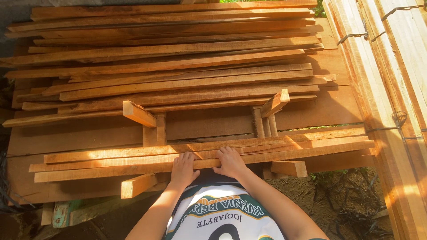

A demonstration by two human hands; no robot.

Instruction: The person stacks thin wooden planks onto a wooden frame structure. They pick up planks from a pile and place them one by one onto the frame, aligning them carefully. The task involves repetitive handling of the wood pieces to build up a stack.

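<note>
Hands (207, 166) flat, fingers spread on slats' (133, 160) near edge (perhaps pressing), stack (178, 66) beyond

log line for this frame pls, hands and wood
left hand: flat on near slat bundle | right hand: flat on same bundle | behind: slat pile | right: wired plank stack

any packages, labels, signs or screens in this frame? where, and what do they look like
No packages, signs or screens.
Only print: lettering and a curved band on the person's shirt, bottom centre below both hands; white cloth, dark green and orange-gold marks.
Wire-tied timber bundle, right edge: pale long boards, thin dark wire loops, no label.
</note>
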